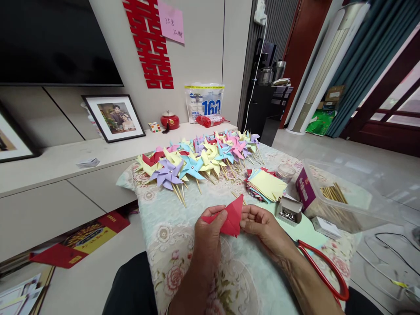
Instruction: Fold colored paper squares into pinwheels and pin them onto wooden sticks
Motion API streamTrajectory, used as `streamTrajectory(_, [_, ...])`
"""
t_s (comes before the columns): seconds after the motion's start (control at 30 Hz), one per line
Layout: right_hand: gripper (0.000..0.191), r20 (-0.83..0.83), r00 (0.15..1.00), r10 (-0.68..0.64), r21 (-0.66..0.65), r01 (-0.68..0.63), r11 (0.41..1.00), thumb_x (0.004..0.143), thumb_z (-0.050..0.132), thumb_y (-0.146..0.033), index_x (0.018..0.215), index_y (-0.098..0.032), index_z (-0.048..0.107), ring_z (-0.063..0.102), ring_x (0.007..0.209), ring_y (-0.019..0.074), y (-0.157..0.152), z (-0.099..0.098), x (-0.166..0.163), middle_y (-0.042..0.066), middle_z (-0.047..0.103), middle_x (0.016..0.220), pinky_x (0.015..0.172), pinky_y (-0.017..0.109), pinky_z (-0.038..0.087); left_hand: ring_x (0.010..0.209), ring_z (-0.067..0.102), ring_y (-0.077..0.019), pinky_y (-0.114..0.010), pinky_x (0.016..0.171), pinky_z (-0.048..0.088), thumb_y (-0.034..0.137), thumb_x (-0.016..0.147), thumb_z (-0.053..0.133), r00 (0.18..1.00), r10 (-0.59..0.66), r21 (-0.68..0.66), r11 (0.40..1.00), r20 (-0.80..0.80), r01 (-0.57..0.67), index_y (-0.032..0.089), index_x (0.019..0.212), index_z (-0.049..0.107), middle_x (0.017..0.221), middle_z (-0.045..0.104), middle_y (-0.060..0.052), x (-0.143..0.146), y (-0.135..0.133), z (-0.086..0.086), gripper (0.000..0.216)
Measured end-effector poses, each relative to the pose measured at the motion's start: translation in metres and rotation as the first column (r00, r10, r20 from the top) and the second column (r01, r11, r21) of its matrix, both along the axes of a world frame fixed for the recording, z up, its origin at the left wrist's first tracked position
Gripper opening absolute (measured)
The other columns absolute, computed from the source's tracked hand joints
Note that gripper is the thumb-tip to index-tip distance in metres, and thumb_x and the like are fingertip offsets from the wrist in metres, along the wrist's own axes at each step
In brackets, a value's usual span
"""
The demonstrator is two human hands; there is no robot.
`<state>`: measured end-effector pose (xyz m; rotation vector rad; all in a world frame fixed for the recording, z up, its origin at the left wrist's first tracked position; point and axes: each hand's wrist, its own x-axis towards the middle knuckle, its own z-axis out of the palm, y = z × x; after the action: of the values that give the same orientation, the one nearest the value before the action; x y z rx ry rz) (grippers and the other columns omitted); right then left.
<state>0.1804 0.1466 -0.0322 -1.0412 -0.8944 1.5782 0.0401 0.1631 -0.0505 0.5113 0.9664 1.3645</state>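
A piece of red paper (233, 221) with creases and pointed corners is held above the tablecloth. My left hand (210, 234) grips it, thumb pressed on top and fingers behind. At its right edge, my right hand (262, 225) pinches the paper between thumb and fingers. Red-handled scissors (341, 280) lie by my right forearm, their blades partly hidden. Just beyond my right hand are a stack of coloured paper squares (267, 184) and a small open box (289, 212) of shiny metal pieces. Finished paper pinwheels (192, 167) on sticks lie in rows farther back.
At the right, a clear plastic tub (354, 214) holds thin wooden sticks (334, 192). Near it are a small white box (326, 227) and a round clear container (285, 172). A white cabinet (108, 157) with a framed photo (114, 117) stands behind the flowered tablecloth (177, 249).
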Motion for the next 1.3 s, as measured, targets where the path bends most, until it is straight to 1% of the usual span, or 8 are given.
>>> streamTrajectory(0.1, [0.028,-0.003,1.0,0.027,0.012,-0.027,1.0,0.062,0.087,-0.024,0.087,-0.02,0.076,0.063,0.067,0.0123,-0.0008,-0.0013,0.0002,0.001,0.074,0.079,0.069,0.024,0.046,0.054,0.063,-0.0148,-0.025,0.057,0.047,0.029,0.055,0.086,0.999,-0.001,-0.01,1.0,0.035,0.001,0.012,0.082,0.068,0.065,0.075,-0.006,0.0002,0.0006,0.0016,0.036])
streamTrajectory(0.4, [0.03,0.022,0.997,0.069,0.024,-0.07,0.997,0.064,0.084,-0.02,0.093,-0.018,0.076,0.062,0.071,0.0115,-0.002,0.0004,0.0001,0.002,0.074,0.082,0.069,0.022,0.045,0.056,0.066,-0.016,-0.026,0.06,0.049,0.026,0.052,0.087,0.997,0.034,-0.028,0.999,0.069,-0.032,0.013,0.08,0.068,0.062,0.073,-0.004,0.0002,0.0007,0.003,0.037])
streamTrajectory(0.57, [0.03,0.019,0.995,0.101,0.05,-0.102,0.994,0.069,0.084,-0.024,0.097,-0.018,0.075,0.065,0.074,0.0131,-0.0013,-0.0021,0.0005,0.003,0.075,0.085,0.074,0.024,0.047,0.053,0.065,-0.0145,-0.025,0.058,0.049,0.027,0.055,0.085,1.0,0.021,-0.016,1.0,-0.006,-0.021,0.012,0.083,0.068,0.063,0.075,-0.006,0.0013,0.0007,0.0002,0.036])
streamTrajectory(0.7, [0.031,0.009,0.994,0.107,0.067,-0.107,0.992,0.069,0.085,-0.027,0.097,-0.018,0.075,0.065,0.072,0.013,-0.0005,-0.0008,0.0001,0.003,0.076,0.084,0.071,0.023,0.048,0.052,0.063,-0.014,-0.024,0.056,0.048,0.029,0.059,0.084,0.998,-0.008,0.018,1.0,-0.067,0.009,0.011,0.085,0.068,0.062,0.074,-0.005,0.0017,0.0001,-0.003,0.036])
streamTrajectory(0.9, [0.027,-0.015,1.0,-0.013,0.044,0.013,0.999,0.064,0.083,-0.022,0.09,-0.019,0.076,0.067,0.073,0.015,0.0008,0.0032,-0.0027,0.002,0.077,0.086,0.07,0.024,0.049,0.053,0.06,-0.0121,-0.023,0.057,0.046,0.031,0.06,0.084,0.991,-0.073,0.03,0.997,-0.115,0.077,0.011,0.083,0.07,0.062,0.073,-0.004,0.0033,-0.0018,-0.0042,0.034])
streamTrajectory(1.1, [0.031,-0.01,0.989,-0.149,-0.015,0.149,0.989,0.057,0.077,-0.013,0.088,-0.017,0.074,0.063,0.062,0.0141,0.0021,0.0022,-0.0018,0.001,0.075,0.073,0.064,0.024,0.047,0.059,0.058,-0.0117,-0.022,0.061,0.044,0.036,0.062,0.084,0.986,-0.153,0.055,0.986,-0.071,0.157,0.012,0.081,0.072,0.066,0.072,-0.003,0.0044,-0.0047,0.0004,0.033])
streamTrajectory(1.2, [0.039,-0.01,0.966,-0.259,-0.056,0.259,0.964,0.053,0.075,-0.011,0.091,-0.016,0.072,0.06,0.058,0.0131,0.0029,0.0021,-0.0008,0.0,0.073,0.069,0.059,0.023,0.044,0.067,0.061,-0.0134,-0.022,0.065,0.045,0.041,0.07,0.077,0.988,-0.15,0.071,0.986,-0.032,0.152,0.013,0.084,0.074,0.074,0.073,-0.004,0.0019,-0.0046,0.0042,0.031])
streamTrajectory(1.3, [0.051,-0.019,0.938,-0.347,-0.089,0.344,0.935,0.05,0.073,-0.011,0.101,-0.015,0.07,0.057,0.055,0.012,0.0038,0.0021,0.0002,-0.002,0.071,0.067,0.054,0.022,0.04,0.083,0.065,-0.0182,-0.026,0.075,0.048,0.04,0.074,0.073,0.99,-0.104,0.09,0.99,-0.096,0.113,0.015,0.091,0.076,0.091,0.076,-0.007,-0.0015,-0.0042,0.0055,0.03])
